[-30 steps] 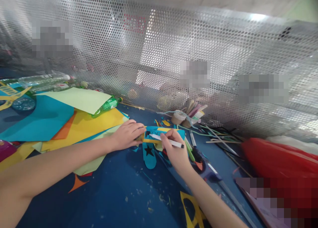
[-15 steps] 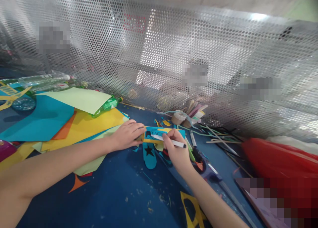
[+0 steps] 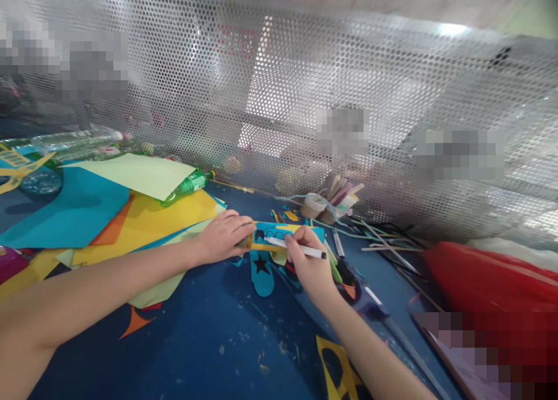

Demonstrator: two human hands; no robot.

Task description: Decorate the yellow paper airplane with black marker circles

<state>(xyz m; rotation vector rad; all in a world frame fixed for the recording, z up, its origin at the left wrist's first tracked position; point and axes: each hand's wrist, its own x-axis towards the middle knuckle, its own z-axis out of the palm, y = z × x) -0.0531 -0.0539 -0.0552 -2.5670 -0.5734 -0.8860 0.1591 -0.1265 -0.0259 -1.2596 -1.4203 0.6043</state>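
A blue and yellow paper model plane [image 3: 300,228] lies in front of me, with black window outlines drawn along its side. One rounded blue wing [image 3: 263,284] with a black star points toward me. My left hand [image 3: 224,237] is closed over the plane's left end, steadying it. In my right hand [image 3: 310,266] a white marker [image 3: 300,248] is gripped, its tip at the drawn windows near the left. The marker's black rear end sticks out to the right. My right hand covers part of the plane's right half.
Coloured paper sheets [image 3: 161,217] and a green bottle [image 3: 189,186] lie left. Cups of sticks [image 3: 314,205] stand by the perforated metal screen [image 3: 183,68]. Right are a capped marker [image 3: 338,243], a glue gun [image 3: 370,301] and a red bag [image 3: 479,278]. A yellow cut-out [image 3: 335,368] lies near me.
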